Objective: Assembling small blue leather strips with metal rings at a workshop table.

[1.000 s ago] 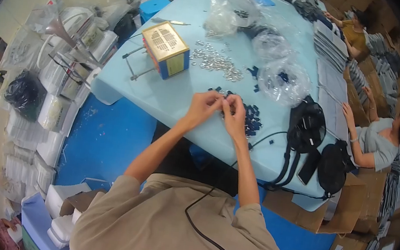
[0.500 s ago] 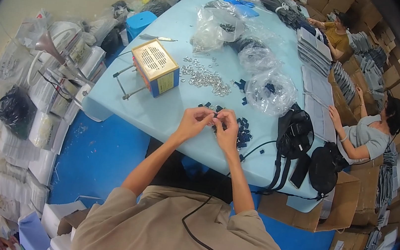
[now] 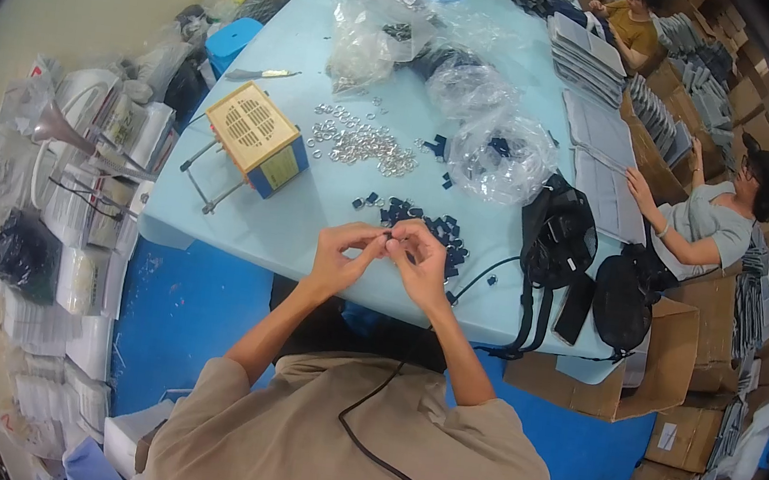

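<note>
Near the front edge of the table, my left hand (image 3: 341, 254) and my right hand (image 3: 421, 264) meet with their fingertips pinched together. Between them is a small dark piece (image 3: 389, 235), mostly covered by the fingers; it resembles the dark fabric tabs on the table. Just beyond my hands lies a pile of small dark fabric tabs (image 3: 448, 232), some with metal rings showing. Farther off, loose silver metal rings (image 3: 367, 145) are spread over the light blue tabletop (image 3: 323, 196).
A yellow-topped box on a metal stand (image 3: 261, 134) is at left. Clear plastic bags (image 3: 501, 163) lie mid-table. A black bag (image 3: 560, 233) and a cable sit at right. Beside the stacked grey fabric pieces (image 3: 597, 151), a person (image 3: 708, 222) works, another beyond.
The view has shifted, so the table's things appear farther left. My hands stay together at the table edge, still pinching the small dark piece.
</note>
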Motion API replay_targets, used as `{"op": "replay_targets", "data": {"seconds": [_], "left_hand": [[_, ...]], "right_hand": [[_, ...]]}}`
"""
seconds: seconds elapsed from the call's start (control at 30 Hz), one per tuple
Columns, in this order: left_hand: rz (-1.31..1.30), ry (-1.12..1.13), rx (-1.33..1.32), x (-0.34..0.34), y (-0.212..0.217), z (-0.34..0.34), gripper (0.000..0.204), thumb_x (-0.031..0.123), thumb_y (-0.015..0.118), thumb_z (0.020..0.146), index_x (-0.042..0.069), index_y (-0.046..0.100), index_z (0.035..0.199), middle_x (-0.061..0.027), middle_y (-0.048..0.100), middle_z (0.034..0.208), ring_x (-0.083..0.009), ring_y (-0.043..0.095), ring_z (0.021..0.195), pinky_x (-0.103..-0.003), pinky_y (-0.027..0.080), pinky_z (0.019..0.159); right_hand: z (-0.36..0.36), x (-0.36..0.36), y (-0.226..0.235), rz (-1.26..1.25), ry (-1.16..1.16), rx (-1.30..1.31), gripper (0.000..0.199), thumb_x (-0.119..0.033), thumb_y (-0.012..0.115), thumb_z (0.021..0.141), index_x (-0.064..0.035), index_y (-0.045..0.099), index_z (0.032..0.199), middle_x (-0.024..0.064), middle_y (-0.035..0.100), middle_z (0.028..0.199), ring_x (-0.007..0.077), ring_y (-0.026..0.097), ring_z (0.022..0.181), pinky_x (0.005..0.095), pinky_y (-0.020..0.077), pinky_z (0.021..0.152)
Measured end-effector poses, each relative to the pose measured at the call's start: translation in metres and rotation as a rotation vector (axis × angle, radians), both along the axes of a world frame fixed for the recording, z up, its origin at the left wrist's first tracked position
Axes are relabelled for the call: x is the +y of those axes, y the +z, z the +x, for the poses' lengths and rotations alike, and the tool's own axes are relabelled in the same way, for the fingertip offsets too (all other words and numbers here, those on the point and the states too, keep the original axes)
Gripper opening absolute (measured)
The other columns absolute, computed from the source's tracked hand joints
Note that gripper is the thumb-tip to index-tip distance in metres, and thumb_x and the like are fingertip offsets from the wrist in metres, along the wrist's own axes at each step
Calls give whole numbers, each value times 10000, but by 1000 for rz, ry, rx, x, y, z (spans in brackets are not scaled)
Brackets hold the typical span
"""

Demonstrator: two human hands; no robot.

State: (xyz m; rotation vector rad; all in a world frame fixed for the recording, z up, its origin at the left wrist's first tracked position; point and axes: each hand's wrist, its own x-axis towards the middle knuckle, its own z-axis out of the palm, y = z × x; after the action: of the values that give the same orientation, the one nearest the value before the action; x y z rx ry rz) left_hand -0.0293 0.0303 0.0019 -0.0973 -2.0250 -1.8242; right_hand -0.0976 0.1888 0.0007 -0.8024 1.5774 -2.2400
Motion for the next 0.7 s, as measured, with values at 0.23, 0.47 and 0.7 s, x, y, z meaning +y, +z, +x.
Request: {"op": "replay_targets", "data": {"seconds": [0.23,0.47,0.7], "left_hand": [[148,-49,-48,12,-7,-6,181,-44,681,953,-54,704,1132,-106,747,945,-183,747,846,-301,617,766],[-165,-6,-61,19,-16,-20,165,-4,768,894,-38,689,1035,-102,748,896,-160,750,820,-289,604,757],[-23,-165,-176,26,-13,-26,169,-46,741,908,-43,689,1068,-96,742,941,-170,744,847,-297,601,781]], "right_hand": [[-11,18,-8,65,93,-72,97,-16,643,1006,15,600,1086,41,552,1081,142,641,997,306,575,877],[-25,40,-20,187,128,-90,130,-81,706,987,-14,626,1065,14,616,957,88,630,877,254,553,801],[-33,50,-23,231,147,-123,122,-72,725,965,-14,618,973,5,629,915,81,614,853,259,525,784]]}}
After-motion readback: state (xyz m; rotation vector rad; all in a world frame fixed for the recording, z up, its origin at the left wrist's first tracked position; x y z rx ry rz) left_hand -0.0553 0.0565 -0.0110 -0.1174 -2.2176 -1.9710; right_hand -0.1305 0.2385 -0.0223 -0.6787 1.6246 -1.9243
